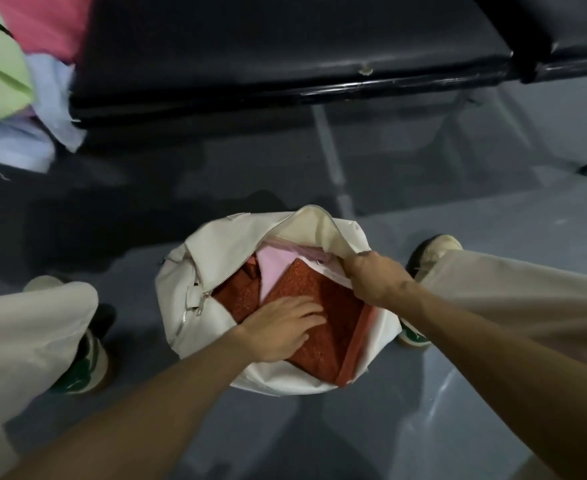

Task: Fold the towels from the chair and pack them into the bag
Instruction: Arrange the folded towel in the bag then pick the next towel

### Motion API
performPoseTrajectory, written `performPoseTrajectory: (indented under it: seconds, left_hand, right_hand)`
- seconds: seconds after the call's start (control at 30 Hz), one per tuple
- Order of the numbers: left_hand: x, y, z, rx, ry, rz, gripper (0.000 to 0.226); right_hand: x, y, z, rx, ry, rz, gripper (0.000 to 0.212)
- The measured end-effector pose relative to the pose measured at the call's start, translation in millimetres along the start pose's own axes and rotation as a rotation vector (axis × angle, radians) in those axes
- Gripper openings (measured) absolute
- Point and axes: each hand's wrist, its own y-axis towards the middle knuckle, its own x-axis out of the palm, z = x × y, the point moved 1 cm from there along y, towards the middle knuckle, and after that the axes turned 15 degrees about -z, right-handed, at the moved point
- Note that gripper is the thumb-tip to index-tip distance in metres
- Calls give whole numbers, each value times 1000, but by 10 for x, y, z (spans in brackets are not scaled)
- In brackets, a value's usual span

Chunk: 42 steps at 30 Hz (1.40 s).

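Under the left hand (281, 327), red towel (326, 320) in bag (215, 258).

No legible txt, labels, brands, nos. or signs anywhere in view. Cream fabric zip bag (188, 258): plain, no print seen. Small cream tab (192, 295) on bag's left side, by zip pull: too blurred to tell if marked.
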Motion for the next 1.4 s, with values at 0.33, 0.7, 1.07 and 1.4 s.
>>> performPoseTrajectory:
  seconds: [0.33,0.7,1.07,1.4]
  left_hand:
    - [148,137,-181,-193,202,-252,59]
    - [184,237,-136,-217,88,-315,65]
    - [62,142,-194,-175,303,-276,72]
    - [-227,104,-253,-141,-45,-374,67]
  right_hand:
    - [521,-93,108,-6,-74,-222,41]
    - [434,-335,279,-223,-118,-279,37]
    - [237,-489,-27,-296,-154,-465,31]
    - [263,-419,-123,-272,-39,-628,34]
